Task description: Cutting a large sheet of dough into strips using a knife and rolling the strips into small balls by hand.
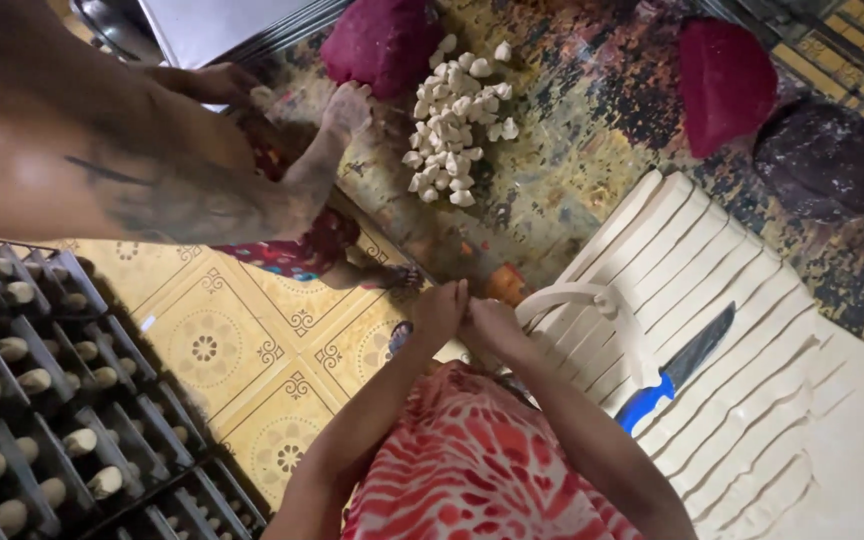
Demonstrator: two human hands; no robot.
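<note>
Pinching a white dough strip at the tabletop edge, left hand and right hand fingers press together; it could tear, and the blue-handled knife lies close.

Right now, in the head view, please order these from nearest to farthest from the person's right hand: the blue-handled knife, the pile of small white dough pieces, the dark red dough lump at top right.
From the right hand:
1. Blue-handled knife, just to its right, lying on the cut white dough strips.
2. Pile of small white dough pieces, above it on the table.
3. Dark red dough lump, far up and to the right.
</note>
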